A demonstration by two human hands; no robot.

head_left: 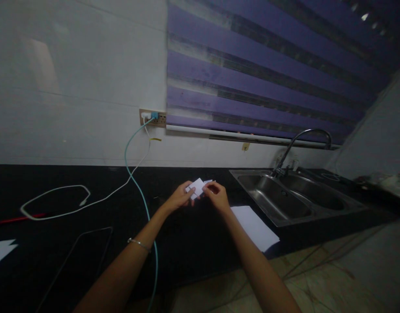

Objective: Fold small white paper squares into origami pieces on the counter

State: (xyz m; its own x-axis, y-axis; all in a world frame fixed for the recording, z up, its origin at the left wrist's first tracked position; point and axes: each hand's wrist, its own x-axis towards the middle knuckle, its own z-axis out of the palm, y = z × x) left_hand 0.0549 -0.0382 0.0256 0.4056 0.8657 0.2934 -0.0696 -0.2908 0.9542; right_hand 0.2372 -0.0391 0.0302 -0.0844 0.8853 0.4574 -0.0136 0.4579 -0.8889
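Note:
Both my hands are raised over the black countertop (186, 243) and meet on a small folded piece of white paper (197, 187). My left hand (180, 196) pinches its left side, with a thin bracelet on that wrist. My right hand (216, 196) pinches the right side, fingers curled on the paper's edge. A larger white sheet (256, 227) lies flat on the counter just right of my right forearm, near the front edge.
A steel double sink (294, 201) with a curved tap (309, 138) sits to the right. A teal cable (137, 182) and a white cable (56, 204) run from a wall socket (153, 117) across the counter. A dark phone (79, 261) and a red pen (17, 218) lie left. Purple blinds hang above.

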